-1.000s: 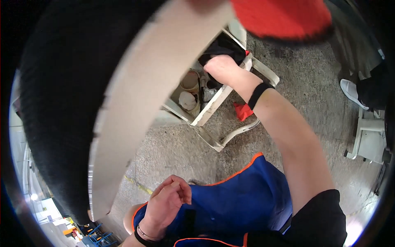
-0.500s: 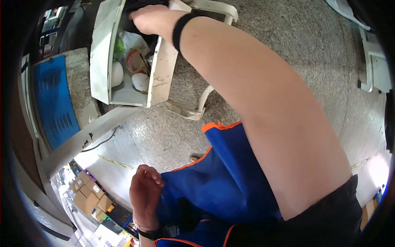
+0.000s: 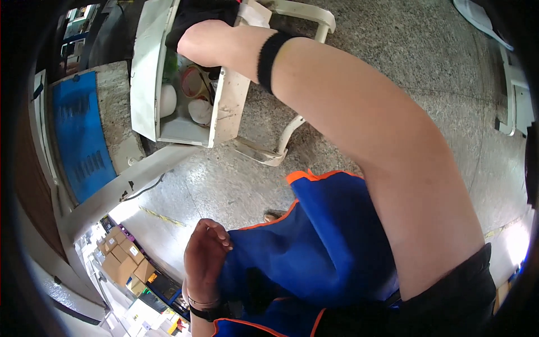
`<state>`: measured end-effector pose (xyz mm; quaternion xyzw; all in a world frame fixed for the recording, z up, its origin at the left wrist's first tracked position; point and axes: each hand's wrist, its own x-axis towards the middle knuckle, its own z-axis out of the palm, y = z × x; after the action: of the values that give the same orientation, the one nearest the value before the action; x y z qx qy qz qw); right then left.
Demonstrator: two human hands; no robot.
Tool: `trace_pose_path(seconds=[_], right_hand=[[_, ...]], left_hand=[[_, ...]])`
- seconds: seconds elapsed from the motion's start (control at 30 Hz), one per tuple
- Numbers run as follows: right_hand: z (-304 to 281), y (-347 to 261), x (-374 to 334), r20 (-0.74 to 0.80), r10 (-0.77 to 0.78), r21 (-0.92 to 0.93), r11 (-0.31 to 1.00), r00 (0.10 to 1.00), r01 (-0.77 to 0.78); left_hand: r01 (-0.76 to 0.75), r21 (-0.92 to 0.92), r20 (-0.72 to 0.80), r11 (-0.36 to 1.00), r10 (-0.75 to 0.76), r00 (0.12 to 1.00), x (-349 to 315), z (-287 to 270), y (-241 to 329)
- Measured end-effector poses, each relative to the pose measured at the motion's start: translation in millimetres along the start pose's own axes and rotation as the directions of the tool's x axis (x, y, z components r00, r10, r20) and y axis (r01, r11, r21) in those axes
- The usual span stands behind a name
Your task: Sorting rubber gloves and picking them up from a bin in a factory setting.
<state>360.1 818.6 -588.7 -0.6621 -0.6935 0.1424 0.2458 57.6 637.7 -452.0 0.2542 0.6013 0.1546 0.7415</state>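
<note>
My right arm stretches up and across to an open white metal drawer [image 3: 147,73] at the upper left. At the drawer's far end my right hand [image 3: 206,44] is against a black, soft-looking thing [image 3: 205,14]; its fingers are hidden, so its grip does not show. Inside the drawer lie a roll with a reddish rim [image 3: 193,82], a white rounded object [image 3: 200,111], another white piece [image 3: 168,101] and something green [image 3: 170,64]. My left hand [image 3: 205,255] hangs low beside my blue, orange-edged apron [image 3: 314,241], open, its fingers loosely bent and nothing in it.
A pale metal beam [image 3: 151,165] slants below the drawer. To its left is a blue panel [image 3: 81,135]. A cream tubular frame [image 3: 281,143] stands right of the drawer on the speckled floor [image 3: 382,50]. Cardboard boxes [image 3: 120,255] are stacked at the lower left.
The whole view has shifted slightly, so the drawer appears further right. My right hand has come a little nearer over the drawer, its arm more bent. My left hand keeps its loose pose.
</note>
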Motion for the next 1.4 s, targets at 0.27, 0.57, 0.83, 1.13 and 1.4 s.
trace_pose_path(seconds=[0.27,0.57,0.83,1.13,1.4], right_hand=[[-5.9,3.8,-18.9,-0.588,0.104,-0.406,0.820,0.802,-0.403],[34.1,-74.1,-20.1,-0.020,0.113,-0.008,0.994,0.993,-0.113],[21.8,-104.7,-31.9,0.307,-0.033,0.258,0.965,0.951,-0.050],[-6.7,-26.3,-12.1,-0.148,0.237,-0.345,0.898,0.960,-0.275],[65.8,-121.6,-28.0,0.379,-0.092,0.100,0.993,0.921,0.058]], left_hand=[[-0.034,0.003,0.091,0.999,0.034,0.995,-2.0,0.7,4.6],[-0.060,0.050,0.060,0.997,0.057,0.997,-3.7,11.2,4.2],[-0.087,-0.014,0.055,0.996,0.087,0.995,-22.4,9.1,13.0],[-0.066,-0.003,0.049,0.998,0.066,0.997,-27.0,12.3,18.1],[-0.084,0.054,0.061,0.995,0.081,0.995,-26.3,10.0,21.2]])
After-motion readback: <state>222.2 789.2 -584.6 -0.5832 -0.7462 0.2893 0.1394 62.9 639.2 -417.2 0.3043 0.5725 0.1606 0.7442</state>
